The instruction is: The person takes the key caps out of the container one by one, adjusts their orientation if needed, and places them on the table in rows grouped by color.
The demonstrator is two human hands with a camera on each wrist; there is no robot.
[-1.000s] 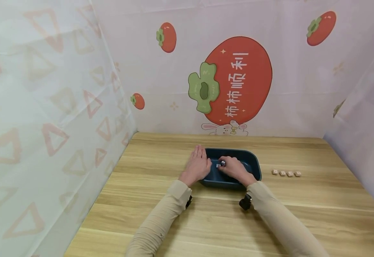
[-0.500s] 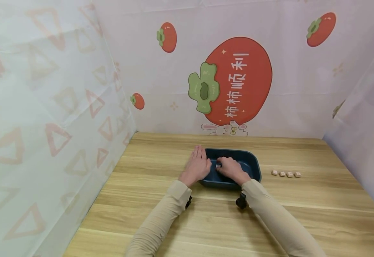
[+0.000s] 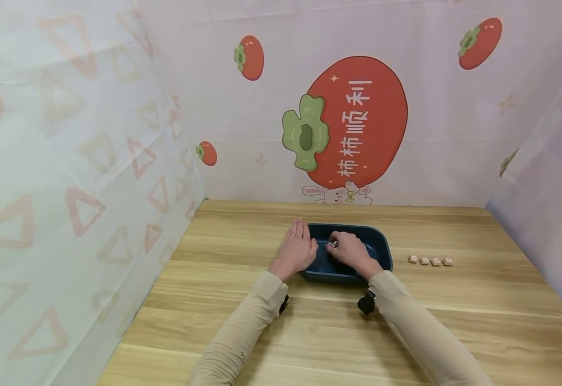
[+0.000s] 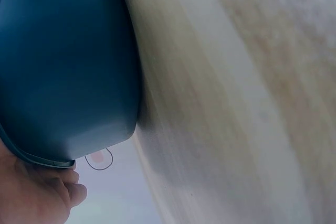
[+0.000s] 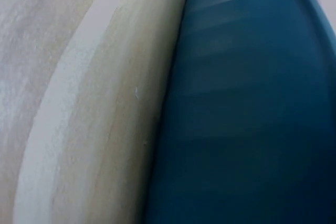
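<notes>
In the head view, my left hand (image 3: 294,251) rests at the left end of a dark blue tray (image 3: 382,242), its fingers straight and its thumb over the rim. The left wrist view shows part of the same hand (image 4: 34,192) against the tray's rim. Inside the tray is my right hand (image 3: 350,250), pinching a small whitish block (image 3: 331,244) between thumb and fingertips. The fingers cover most of that block, so its markings cannot be read. Only the tray's outer wall (image 5: 241,103) and the tabletop show in the right wrist view; the right hand is hidden there.
Several small pale blocks (image 3: 424,261) with marks on top lie in a row right of the tray. The wood-grain table (image 3: 242,225) ends at a printed cloth backdrop (image 3: 430,171). Another cloth wall (image 3: 88,161) stands along the left side.
My right hand has dipped left and come slightly back to the right inside the tray, the block now at its fingertips. The left hand stays in place.
</notes>
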